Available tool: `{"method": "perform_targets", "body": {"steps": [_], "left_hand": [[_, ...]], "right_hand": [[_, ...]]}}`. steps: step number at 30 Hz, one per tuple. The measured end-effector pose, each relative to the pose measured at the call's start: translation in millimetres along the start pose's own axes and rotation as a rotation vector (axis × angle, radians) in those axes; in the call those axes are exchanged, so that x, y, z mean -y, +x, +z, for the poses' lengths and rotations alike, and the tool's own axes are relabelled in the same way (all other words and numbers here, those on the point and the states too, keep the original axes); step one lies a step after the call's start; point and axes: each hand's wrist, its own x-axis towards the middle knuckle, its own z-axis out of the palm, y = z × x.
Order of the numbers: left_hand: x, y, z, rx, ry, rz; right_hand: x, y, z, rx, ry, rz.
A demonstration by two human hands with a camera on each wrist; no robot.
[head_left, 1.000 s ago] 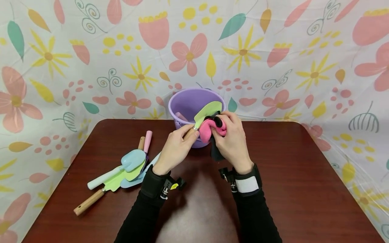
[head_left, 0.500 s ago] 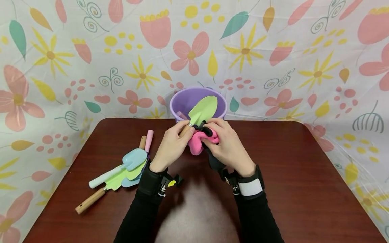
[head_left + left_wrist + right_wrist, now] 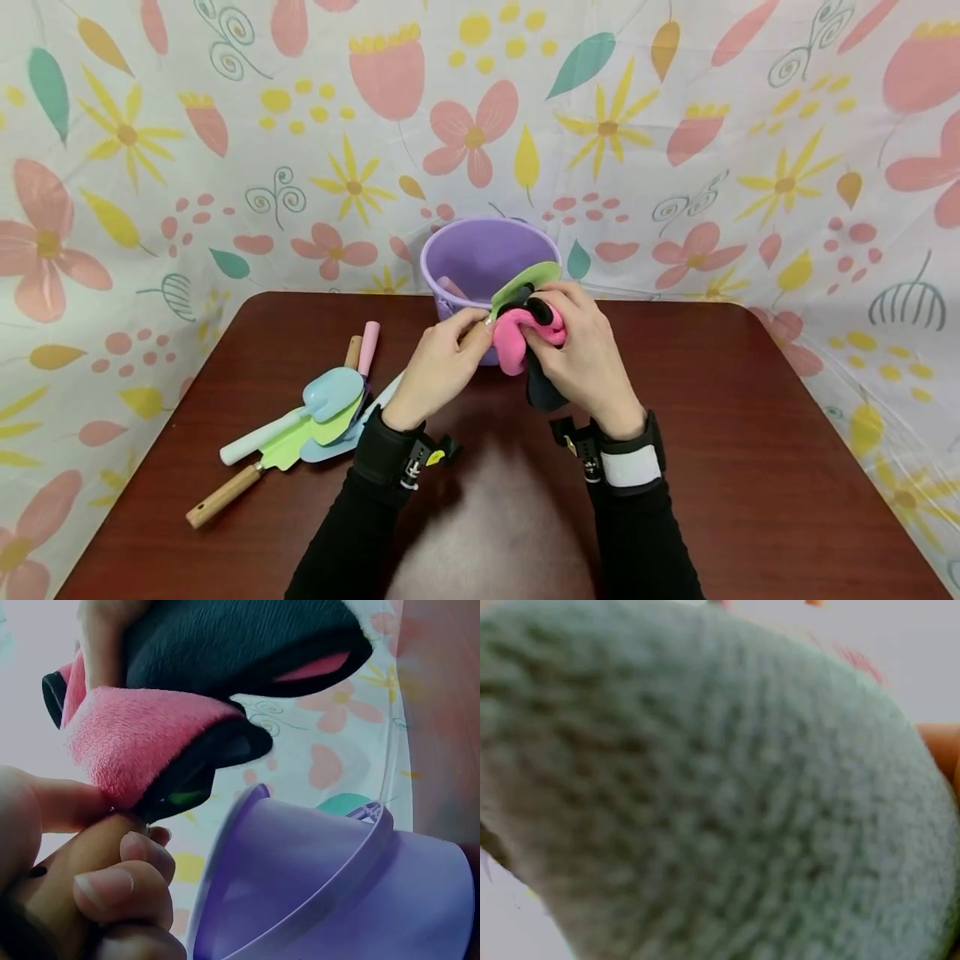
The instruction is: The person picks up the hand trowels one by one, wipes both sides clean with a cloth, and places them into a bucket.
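Left-wrist view alone shows left hand (image 3: 82, 877) clenched round wooden handle (image 3: 52, 892); right-wrist view filled by blurred cloth. Right hand (image 3: 581, 350) grips pink-black cloth (image 3: 525, 337) against green trowel (image 3: 525, 282), over purple bucket (image 3: 480, 250) rim. Blade points up-right, flatter than 0.5 s ago.

A dark red-brown table (image 3: 750, 467) with rounded corners carries everything. At its far edge, near the middle, stands a purple bucket (image 3: 472, 250). On the left lies a heap of toy garden tools (image 3: 315, 417): pale blue and green blades overlapping, 1 white handle, 1 pink handle and 2 wooden handles sticking out from it.
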Motion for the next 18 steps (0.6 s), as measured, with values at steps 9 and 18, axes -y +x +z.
{"method": "perform_targets", "body": {"steps": [9, 18], "left_hand": [[-3.8, -1.7, 9.5, 0.073, 0.108, 0.017], [-3.3, -1.0, 8.2, 0.129, 0.052, 0.01]], "right_hand": [[-12.5, -0.7, -7.2, -0.221, -0.029, 0.144], [-26.2, -2.9, -25.6, -0.415, -0.032, 0.275]]}}
